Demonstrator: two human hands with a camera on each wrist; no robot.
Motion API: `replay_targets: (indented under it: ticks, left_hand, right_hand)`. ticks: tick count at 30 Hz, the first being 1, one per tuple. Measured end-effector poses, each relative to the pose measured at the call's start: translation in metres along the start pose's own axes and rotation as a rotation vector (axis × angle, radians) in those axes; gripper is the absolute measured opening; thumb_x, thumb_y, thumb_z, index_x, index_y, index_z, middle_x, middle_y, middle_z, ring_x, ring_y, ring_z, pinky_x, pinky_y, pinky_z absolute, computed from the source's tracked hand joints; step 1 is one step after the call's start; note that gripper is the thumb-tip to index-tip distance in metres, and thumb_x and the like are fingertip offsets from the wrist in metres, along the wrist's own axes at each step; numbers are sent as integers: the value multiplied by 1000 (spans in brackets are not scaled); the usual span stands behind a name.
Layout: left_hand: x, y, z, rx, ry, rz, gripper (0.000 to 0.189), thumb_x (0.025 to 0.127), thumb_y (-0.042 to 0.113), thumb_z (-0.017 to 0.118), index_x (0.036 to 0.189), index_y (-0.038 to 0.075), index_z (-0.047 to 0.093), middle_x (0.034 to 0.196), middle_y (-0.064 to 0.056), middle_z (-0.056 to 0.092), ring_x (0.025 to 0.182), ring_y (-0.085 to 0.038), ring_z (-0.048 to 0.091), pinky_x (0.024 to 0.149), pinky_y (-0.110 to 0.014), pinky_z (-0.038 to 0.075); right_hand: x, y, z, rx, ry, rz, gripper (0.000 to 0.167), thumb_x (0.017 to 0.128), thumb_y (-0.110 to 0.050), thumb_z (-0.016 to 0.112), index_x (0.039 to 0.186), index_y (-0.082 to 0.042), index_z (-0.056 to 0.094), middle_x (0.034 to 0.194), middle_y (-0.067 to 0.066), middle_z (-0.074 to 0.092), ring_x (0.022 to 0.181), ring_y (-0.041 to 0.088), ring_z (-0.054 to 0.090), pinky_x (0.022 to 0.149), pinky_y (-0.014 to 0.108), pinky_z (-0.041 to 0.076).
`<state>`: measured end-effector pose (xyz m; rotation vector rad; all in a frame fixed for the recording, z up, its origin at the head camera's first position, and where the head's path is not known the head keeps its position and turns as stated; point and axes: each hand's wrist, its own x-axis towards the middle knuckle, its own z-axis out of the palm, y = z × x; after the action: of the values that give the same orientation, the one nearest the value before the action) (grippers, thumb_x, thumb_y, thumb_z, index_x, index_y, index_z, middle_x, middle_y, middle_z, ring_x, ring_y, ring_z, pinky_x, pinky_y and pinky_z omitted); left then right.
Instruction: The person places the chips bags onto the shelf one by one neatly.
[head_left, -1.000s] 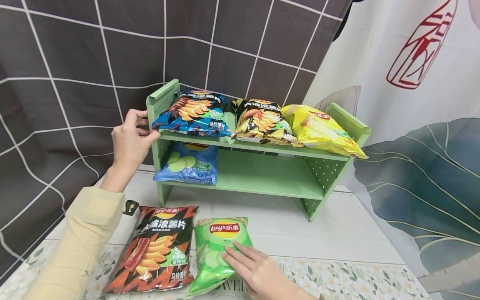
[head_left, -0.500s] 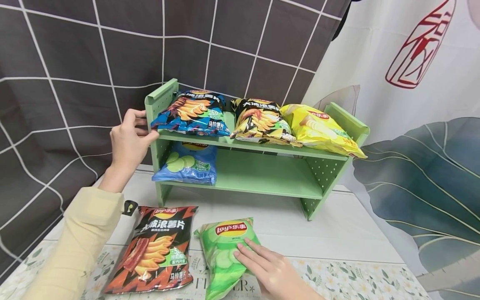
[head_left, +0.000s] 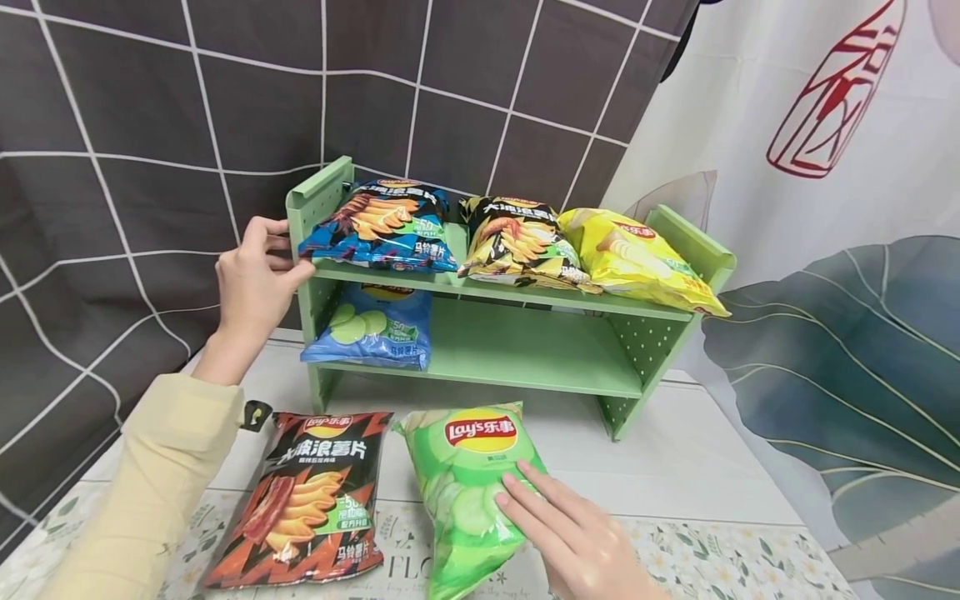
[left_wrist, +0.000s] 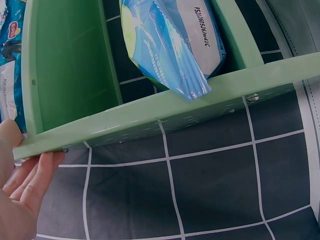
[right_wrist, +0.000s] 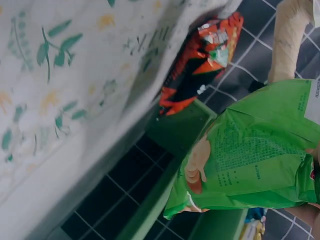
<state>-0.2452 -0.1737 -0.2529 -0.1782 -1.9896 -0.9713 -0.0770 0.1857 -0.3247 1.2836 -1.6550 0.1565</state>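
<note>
My left hand (head_left: 255,279) grips the left side panel of a green two-tier shelf rack (head_left: 532,346), thumb in front and fingers behind. The left wrist view shows those fingers curled round the panel's edge (left_wrist: 100,122). My right hand (head_left: 585,533) holds a green bag of Lay's chips (head_left: 468,483) by its right side, long fingers across the front. In the right wrist view the bag's printed back (right_wrist: 250,150) shows, raised off the table, with the thumb side at the frame's edge. A black and red chip bag (head_left: 307,500) lies on the table beside it.
On the top tier sit a dark blue chip bag (head_left: 386,225), a black and gold one (head_left: 525,242) and a yellow one (head_left: 637,258). A light blue chip bag (head_left: 371,325) occupies the lower tier's left end. A dark gridded curtain (head_left: 262,100) hangs behind.
The green chip bag has come up off the table and shifted right, tilting, with my right hand. My left hand has kept its grip on the rack.
</note>
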Motion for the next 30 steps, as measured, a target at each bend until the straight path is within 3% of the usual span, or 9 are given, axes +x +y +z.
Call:
replay_targets:
  ticks: [7, 12, 22, 30]
  left_hand:
    - [0, 0, -1, 2, -3, -1, 40, 82, 12, 73, 115, -3, 57, 108, -22, 70, 85, -38, 71, 68, 6, 30]
    - [1, -1, -1, -4, -6, 2, 40, 82, 12, 73, 115, -3, 57, 109, -22, 70, 86, -38, 71, 68, 6, 30]
    - [1, -4, 1, 5, -5, 7, 40, 82, 12, 73, 116, -2, 57, 108, -22, 70, 85, -39, 70, 67, 5, 30]
    - [1, -3, 0, 3, -7, 6, 40, 82, 12, 73, 116, -2, 57, 108, -22, 70, 85, -39, 71, 67, 5, 31]
  right_hand:
    - [5, 15, -4, -19, 90, 19, 37, 87, 7, 40, 112, 5, 68, 106, 20, 71, 110, 31, 66, 85, 29, 53]
    - [3, 27, -2, -65, 128, 59, 35, 88, 6, 42, 111, 3, 69, 106, 18, 72, 105, 31, 68, 82, 29, 54]
    - [-10, 46, 17, -150, 85, 122, 36, 90, 4, 41, 108, -3, 71, 111, 10, 72, 102, 27, 68, 66, 32, 55]
    - [-15, 54, 30, -169, -11, 161, 38, 93, 2, 38, 115, -4, 69, 114, 10, 71, 103, 32, 67, 74, 35, 55]
